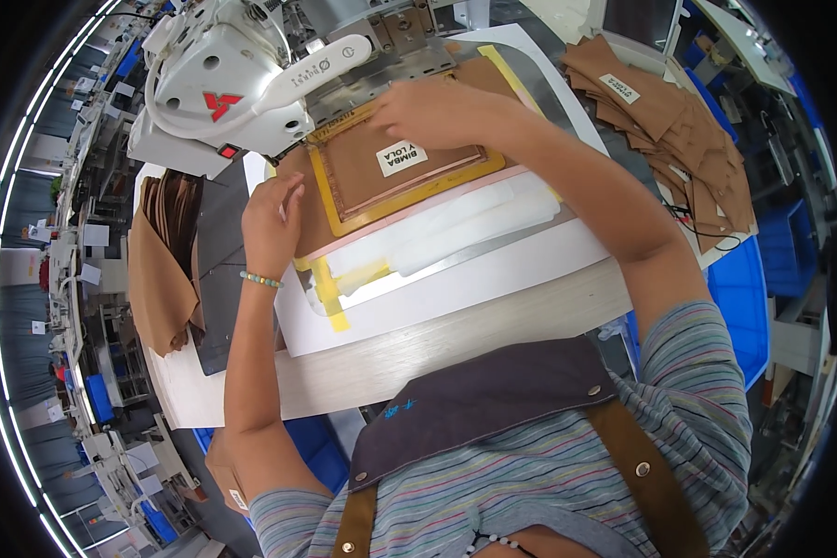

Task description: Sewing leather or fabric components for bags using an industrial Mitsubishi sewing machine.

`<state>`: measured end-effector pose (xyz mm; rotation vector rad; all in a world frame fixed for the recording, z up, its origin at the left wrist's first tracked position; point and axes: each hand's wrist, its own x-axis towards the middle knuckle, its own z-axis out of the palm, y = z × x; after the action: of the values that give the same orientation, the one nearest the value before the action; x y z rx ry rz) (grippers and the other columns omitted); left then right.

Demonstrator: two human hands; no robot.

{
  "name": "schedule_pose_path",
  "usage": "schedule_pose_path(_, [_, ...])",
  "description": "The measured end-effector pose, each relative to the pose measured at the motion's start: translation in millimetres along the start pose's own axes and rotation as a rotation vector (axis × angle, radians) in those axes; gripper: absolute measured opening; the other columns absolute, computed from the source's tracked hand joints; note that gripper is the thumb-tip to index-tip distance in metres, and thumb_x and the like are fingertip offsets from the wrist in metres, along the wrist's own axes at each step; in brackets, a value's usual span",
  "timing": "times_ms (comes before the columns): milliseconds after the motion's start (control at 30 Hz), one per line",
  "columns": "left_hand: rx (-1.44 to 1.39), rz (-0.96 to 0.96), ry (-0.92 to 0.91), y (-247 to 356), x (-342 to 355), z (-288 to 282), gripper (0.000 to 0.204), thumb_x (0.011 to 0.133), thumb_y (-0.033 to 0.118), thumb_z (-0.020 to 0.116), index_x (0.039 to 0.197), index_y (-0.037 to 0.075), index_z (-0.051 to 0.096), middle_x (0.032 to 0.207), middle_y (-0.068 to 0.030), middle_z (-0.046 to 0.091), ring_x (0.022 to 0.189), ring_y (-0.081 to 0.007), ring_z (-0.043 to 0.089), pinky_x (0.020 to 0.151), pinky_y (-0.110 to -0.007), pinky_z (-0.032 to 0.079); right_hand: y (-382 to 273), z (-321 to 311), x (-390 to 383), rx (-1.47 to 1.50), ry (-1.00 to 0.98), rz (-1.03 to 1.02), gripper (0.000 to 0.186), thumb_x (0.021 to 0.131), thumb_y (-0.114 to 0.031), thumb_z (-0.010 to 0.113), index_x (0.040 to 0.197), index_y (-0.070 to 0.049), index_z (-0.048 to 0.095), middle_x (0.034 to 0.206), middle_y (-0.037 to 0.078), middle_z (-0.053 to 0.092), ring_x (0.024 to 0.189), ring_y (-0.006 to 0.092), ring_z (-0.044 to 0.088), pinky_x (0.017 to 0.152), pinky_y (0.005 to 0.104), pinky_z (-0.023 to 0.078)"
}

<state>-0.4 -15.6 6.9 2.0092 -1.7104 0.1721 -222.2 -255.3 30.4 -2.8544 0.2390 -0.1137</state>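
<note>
A white sewing machine (pixel 205 70) stands over a metal plate with a brown panel (pixel 358 158) inside a yellow frame (pixel 409 193); a white label (pixel 402 158) sits on the panel. My left hand (pixel 274 212), wearing a bead bracelet, is at the frame's left, just below the machine head, its fingers loosely curved and apart, holding nothing visible. My right hand (pixel 437 116) reaches over the frame's upper right, fingers bent down at its top bar; what the fingertips hold, if anything, is hidden. Yellow tape (pixel 328 296) and white strips lie below the frame.
Loose brown pieces (pixel 646 112) are piled at the right, and a folded stack (pixel 163 274) stands at the left edge of the worktable (pixel 437 335). Blue bins (pixel 744 325) sit beside and below the table. Rows of workstations line the far left.
</note>
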Motion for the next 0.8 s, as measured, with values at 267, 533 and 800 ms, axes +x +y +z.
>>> schedule_pose_path(267, [0.006, 0.299, -0.087, 36.2, 12.6, 17.4, 0.033, 0.098, 0.012, 0.07, 0.13, 0.004, 0.07, 0.142, -0.0117, 0.067, 0.131, -0.0341, 0.062, 0.107, -0.044, 0.049, 50.6, 45.2, -64.0, -0.308, 0.503, -0.037, 0.026, 0.095, -0.014, 0.066, 0.119, -0.009, 0.075, 0.125, 0.002, 0.072, 0.124, 0.0208, 0.062, 0.098, 0.036, 0.054])
schedule_pose_path(533, [0.139, 0.264, -0.273, 35.6, 17.2, 29.7, 0.052, 0.104, 0.024, 0.063, 0.153, 0.009, 0.055, 0.163, -0.0094, 0.05, 0.149, -0.0357, 0.045, 0.121, -0.046, 0.037, 32.3, 36.5, -65.9, -0.483, 0.291, 0.067, 0.036, 0.095, -0.01, 0.065, 0.131, -0.007, 0.069, 0.14, 0.004, 0.068, 0.129, 0.0213, 0.06, 0.106, 0.0351, 0.051])
schedule_pose_path(800, [0.148, 0.275, -0.267, 34.6, 17.0, 25.5, 0.052, 0.103, 0.024, 0.065, 0.151, 0.008, 0.056, 0.161, -0.0095, 0.051, 0.147, -0.0359, 0.047, 0.12, -0.047, 0.038, 30.1, 30.6, -59.3, -0.445, 0.235, 0.075, 0.03, 0.094, -0.009, 0.066, 0.124, -0.007, 0.07, 0.133, 0.007, 0.07, 0.125, 0.023, 0.062, 0.104, 0.0361, 0.053])
